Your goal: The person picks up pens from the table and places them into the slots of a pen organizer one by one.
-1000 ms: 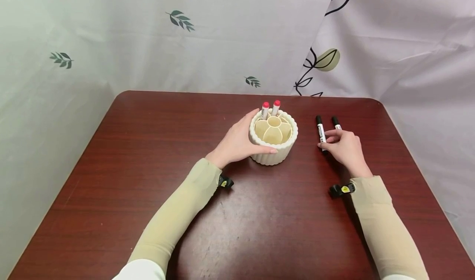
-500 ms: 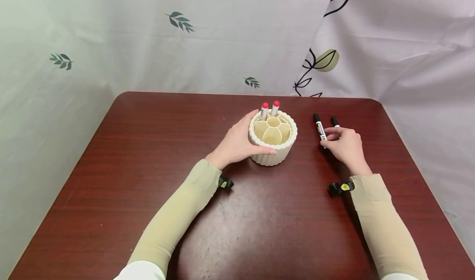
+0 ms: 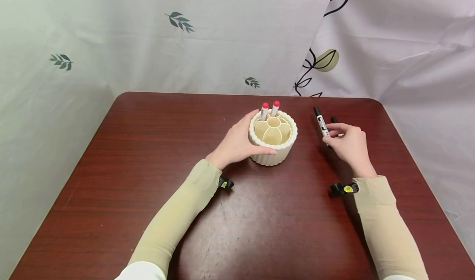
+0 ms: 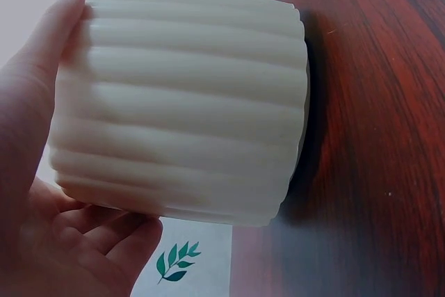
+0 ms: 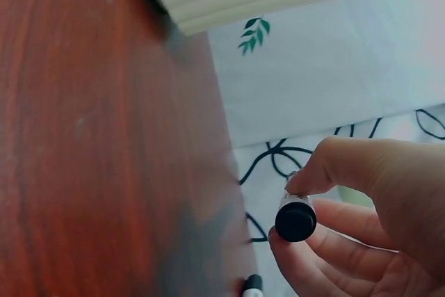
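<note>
Plainly indoors, over a dark red-brown table (image 3: pixel 259 234) with streaky wood grain and rounded far corners. Shiny and lightly scuffed in the stretch between the forearms, nearer the body than the left hand (image 3: pixel 235 144). Closed off beyond both hands by pale hanging cloth (image 3: pixel 222 45), printed with small green leaf sprigs (image 3: pixel 180 21) ahead of the left hand and with black outlined leaves (image 3: pixel 326 60) ahead of the right hand (image 3: pixel 349 144). Wrinkled more heavily out to the right of the right hand.

Holding a cream ribbed cup (image 3: pixel 272 157) with the left hand, with the thumb along the near wall and the fingers round the left and far side. Upright on the table, open at the top, divided into compartments around a round middle. Just beside the left fingertips, leaning inside the far part of the cup, two red-capped markers (image 3: pixel 264 111); hard to tell whether in one compartment or two.

Pinching a black-capped marker (image 3: pixel 321 124) between thumb and fingers of the right hand, tilted, seemingly clear of the table, well apart from the cup. Just beyond the right hand, partly hidden by its fingers, a second dark-capped pen (image 3: pixel 334 119) on the table.
</note>
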Available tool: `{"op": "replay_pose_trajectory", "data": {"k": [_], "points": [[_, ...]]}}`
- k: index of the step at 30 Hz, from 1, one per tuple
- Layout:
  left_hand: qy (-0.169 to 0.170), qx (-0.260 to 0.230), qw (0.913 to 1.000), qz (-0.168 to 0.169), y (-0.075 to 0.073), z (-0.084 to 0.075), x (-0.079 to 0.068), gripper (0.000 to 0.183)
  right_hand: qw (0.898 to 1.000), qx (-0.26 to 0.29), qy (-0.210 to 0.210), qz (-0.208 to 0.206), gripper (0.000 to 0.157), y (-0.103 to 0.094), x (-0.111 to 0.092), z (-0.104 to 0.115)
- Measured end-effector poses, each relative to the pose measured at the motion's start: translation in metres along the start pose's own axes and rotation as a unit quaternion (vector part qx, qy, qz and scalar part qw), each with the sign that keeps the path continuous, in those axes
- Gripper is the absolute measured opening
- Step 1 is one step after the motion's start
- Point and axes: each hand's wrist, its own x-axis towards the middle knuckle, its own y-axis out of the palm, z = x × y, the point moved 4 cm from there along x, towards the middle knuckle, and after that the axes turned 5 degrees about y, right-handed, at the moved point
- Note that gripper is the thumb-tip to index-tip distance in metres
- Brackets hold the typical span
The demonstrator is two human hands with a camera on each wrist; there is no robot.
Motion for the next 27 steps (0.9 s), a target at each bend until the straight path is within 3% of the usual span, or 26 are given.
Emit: {"op": "replay_pose_trajectory", "data": {"k": [20, 27], "points": [[0.000, 0.002, 1.0000, -0.001, 0.000, -0.001, -0.001, 0.123, 0.990, 0.089, -0.038, -0.100, 0.026, -0.022, -0.009, 0.034], [0.000, 0.004, 1.0000, -0.001, -0.001, -0.001, -0.001, 0.123, 0.985, 0.130, -0.032, -0.113, 0.023, -0.025, -0.011, 0.040]]}}
